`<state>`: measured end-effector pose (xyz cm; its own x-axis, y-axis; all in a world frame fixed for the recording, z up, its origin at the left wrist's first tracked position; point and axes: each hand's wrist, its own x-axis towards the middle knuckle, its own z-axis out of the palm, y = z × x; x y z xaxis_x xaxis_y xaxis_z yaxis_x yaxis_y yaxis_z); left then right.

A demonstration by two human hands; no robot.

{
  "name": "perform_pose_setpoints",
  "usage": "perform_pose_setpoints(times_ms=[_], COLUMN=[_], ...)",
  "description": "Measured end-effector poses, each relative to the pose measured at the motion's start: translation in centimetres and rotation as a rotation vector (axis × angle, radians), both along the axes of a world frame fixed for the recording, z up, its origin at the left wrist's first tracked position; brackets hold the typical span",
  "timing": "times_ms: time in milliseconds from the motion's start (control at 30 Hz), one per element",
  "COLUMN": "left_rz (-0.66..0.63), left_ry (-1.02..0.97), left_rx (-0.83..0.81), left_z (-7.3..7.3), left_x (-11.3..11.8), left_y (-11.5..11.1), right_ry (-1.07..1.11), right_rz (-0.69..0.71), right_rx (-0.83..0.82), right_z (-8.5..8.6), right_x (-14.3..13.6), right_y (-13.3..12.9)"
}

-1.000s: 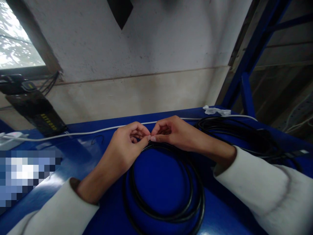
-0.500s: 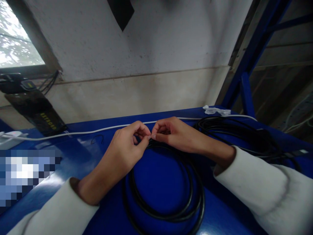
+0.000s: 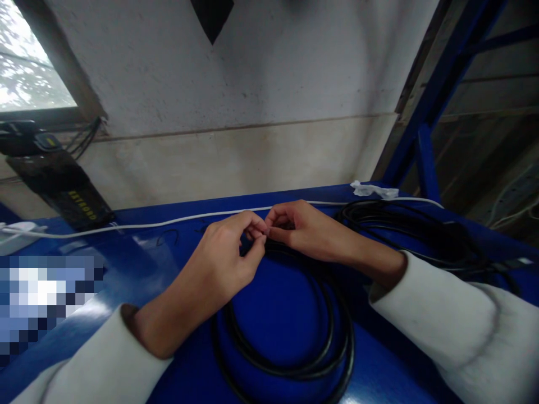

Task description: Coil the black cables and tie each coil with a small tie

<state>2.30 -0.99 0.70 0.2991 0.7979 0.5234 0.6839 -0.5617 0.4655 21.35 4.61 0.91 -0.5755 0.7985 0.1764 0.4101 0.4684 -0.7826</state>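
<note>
A coil of black cable (image 3: 295,371) lies in loose loops on the blue table (image 3: 278,320). At the far side of the coil, my left hand (image 3: 227,252) is closed in a pinch, thumb against fingers. My right hand (image 3: 305,230) pinches right beside it, and the fingertips of both meet just above the cable. Whatever is between the fingertips is too small and too covered to make out. A short bent black wire (image 3: 167,237) rests on the table left of my left hand.
Another black cable coil (image 3: 404,235) lies at the right, with crumpled white plastic (image 3: 374,189) behind it. A white cord (image 3: 143,225) runs along the table's back. At the left stand a dark bottle (image 3: 63,191) and a white object (image 3: 19,238). A blue frame post (image 3: 438,95) rises at right.
My left hand has shifted slightly right, its fingertips still at my right hand's. My right hand stays pinched in nearly the same place. The cable coil lies as before.
</note>
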Motion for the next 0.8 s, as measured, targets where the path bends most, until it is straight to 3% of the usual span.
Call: perform_pose_setpoints(times_ms=[800], left_rz=[0.134], left_ry=[-0.097], left_rx=[-0.119], left_z=[0.19], left_x=[0.17], left_y=[0.35], right_ry=[0.079], right_rz=[0.063], right_rx=[-0.028], right_z=[-0.61], right_x=[0.08], right_y=[0.59])
